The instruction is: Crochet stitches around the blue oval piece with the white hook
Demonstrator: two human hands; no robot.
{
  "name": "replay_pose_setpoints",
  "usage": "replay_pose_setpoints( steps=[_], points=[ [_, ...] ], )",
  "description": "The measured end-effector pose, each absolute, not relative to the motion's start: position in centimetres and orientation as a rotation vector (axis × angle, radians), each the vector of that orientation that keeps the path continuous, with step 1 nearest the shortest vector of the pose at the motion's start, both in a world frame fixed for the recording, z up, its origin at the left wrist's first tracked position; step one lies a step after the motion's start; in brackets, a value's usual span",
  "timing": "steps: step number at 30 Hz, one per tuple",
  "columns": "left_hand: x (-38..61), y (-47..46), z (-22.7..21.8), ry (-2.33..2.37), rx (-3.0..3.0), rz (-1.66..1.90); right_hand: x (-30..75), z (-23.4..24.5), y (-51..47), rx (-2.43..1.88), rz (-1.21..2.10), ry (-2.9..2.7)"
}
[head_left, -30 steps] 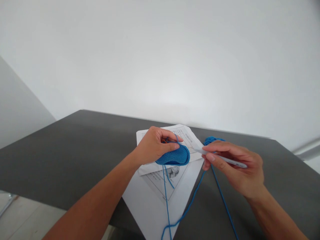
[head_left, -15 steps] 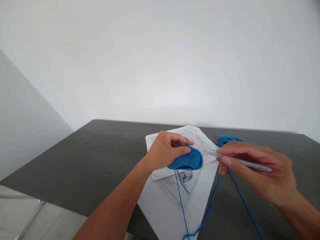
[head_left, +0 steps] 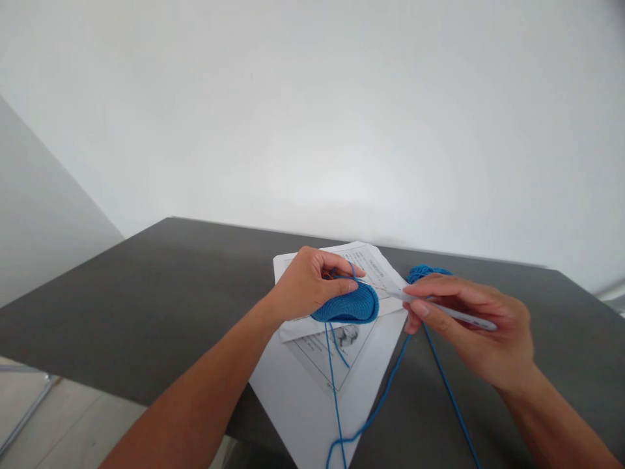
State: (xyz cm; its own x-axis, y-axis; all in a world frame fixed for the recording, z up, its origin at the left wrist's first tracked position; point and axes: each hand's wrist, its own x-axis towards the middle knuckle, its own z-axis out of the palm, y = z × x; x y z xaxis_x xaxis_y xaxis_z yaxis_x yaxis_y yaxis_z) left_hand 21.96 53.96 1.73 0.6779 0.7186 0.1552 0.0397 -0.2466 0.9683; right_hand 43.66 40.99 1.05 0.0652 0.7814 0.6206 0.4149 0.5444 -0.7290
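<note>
My left hand (head_left: 310, 280) pinches a blue oval crochet piece (head_left: 349, 305) by its upper edge, thumb in front. A bit of orange shows behind its fingers, too small to name. Blue yarn (head_left: 334, 391) hangs from the piece, and a short loose end dangles beside it. In my right hand (head_left: 481, 326) a crochet hook (head_left: 456, 314) with a pale handle is gripped between thumb and fingers, its thin tip pointing left toward the crochet piece and apart from it. Another strand of blue yarn runs down from below the right fingers.
Printed paper sheets (head_left: 312, 417) lie overlapped under the hands on the dark table (head_left: 146, 312). A bundle of blue yarn (head_left: 427, 270) rests behind my right hand. A white wall (head_left: 312, 117) rises beyond the table's far edge.
Hands, papers and table all appear shifted left in the view. My right hand and the hook have come slightly nearer the crochet piece. Both grips stay the same.
</note>
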Motion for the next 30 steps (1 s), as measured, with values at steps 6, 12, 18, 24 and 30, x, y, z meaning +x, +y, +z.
replay_pose_setpoints(
  steps=[6,12,18,24,30],
  points=[
    [22.08,53.70,2.23,0.635,1.726,0.714,43.70,0.98,40.97,-1.052,0.360,-1.570],
    [22.14,53.76,2.26,0.627,1.720,0.717,43.69,0.92,41.00,-1.048,0.353,-1.576],
    [22.13,53.86,2.10,0.623,1.716,0.717,43.77,0.94,41.00,-1.071,0.362,-1.552],
    [22.11,53.86,2.04,0.623,1.701,0.725,43.71,1.11,41.01,-1.074,0.365,-1.548],
    [22.13,53.85,2.09,0.632,1.716,0.714,43.68,1.24,40.96,-1.071,0.337,-1.576]
  ],
)
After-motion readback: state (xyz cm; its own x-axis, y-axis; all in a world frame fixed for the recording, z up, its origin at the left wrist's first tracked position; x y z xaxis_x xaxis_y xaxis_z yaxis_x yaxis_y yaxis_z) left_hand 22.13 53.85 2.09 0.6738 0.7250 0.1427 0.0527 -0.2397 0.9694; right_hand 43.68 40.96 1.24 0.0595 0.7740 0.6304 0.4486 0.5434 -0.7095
